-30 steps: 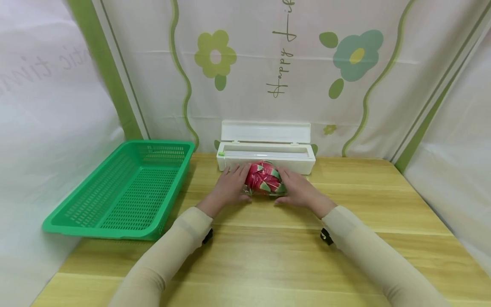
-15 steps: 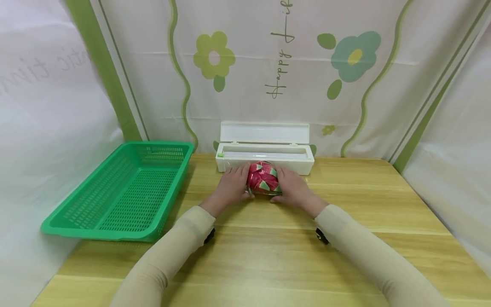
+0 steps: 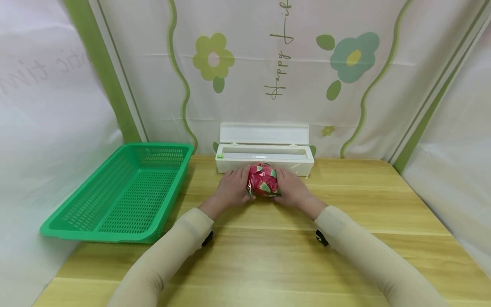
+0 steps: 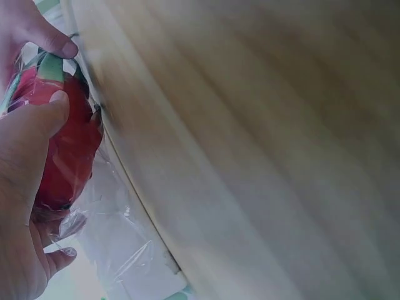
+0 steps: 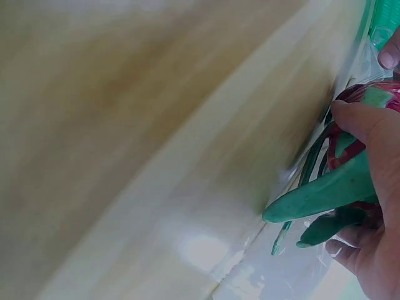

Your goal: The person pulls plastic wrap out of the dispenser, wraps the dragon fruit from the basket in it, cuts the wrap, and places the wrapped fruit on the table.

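At the far side of the table (image 3: pixel 261 260), the red fruit (image 3: pixel 263 181) is being held just in front of the white box (image 3: pixel 230 166). Its left side is being grasped by the left hand (image 3: pixel 232 186) and its right side by the right hand (image 3: pixel 293 188), with the fingers of both being curled round it and the thumbs being laid along its near side. Clear film (image 4: pixel 74 224) is being pressed to the fruit, and more creases are being seen in front of the box. Beside the right thumb, long green tips (image 5: pixel 325 195) are being shown in the right wrist view. The box is being seen with its lid (image 3: pixel 264 134) raised. Well apart to the left, the green basket (image 3: pixel 130 204) is being seen on the table.
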Available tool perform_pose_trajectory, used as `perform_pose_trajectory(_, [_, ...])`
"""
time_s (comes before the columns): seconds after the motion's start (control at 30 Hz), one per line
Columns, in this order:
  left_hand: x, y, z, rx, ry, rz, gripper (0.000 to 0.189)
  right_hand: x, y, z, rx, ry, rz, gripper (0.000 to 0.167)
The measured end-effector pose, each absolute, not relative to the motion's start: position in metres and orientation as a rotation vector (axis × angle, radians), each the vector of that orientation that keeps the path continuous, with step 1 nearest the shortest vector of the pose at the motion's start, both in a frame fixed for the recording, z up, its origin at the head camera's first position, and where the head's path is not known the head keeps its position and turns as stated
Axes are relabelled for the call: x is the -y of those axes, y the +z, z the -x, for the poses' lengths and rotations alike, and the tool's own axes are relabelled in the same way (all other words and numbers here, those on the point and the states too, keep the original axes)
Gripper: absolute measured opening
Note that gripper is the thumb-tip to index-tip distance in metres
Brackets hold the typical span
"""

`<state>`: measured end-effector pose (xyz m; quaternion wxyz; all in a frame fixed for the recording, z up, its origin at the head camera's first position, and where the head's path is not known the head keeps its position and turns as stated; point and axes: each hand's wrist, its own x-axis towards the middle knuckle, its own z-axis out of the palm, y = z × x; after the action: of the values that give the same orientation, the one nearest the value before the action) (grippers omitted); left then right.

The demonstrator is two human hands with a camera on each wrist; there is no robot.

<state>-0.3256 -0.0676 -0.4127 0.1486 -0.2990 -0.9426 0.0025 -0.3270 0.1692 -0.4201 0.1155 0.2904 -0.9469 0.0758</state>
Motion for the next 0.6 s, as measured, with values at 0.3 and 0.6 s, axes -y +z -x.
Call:
perform_pose_trajectory(0.3, [0.071, -0.409, 0.319, 2.654, 0.007, 0.903, 0.104, -0.171, -0.419, 0.321, 2.785, 0.274, -0.846, 0.1])
perform_pose_trajectory(0.6, [0.076, -0.408, 0.316, 2.653, -0.02, 0.917, 0.103, -0.172, -0.413, 0.314, 2.759, 0.307, -0.878, 0.096])
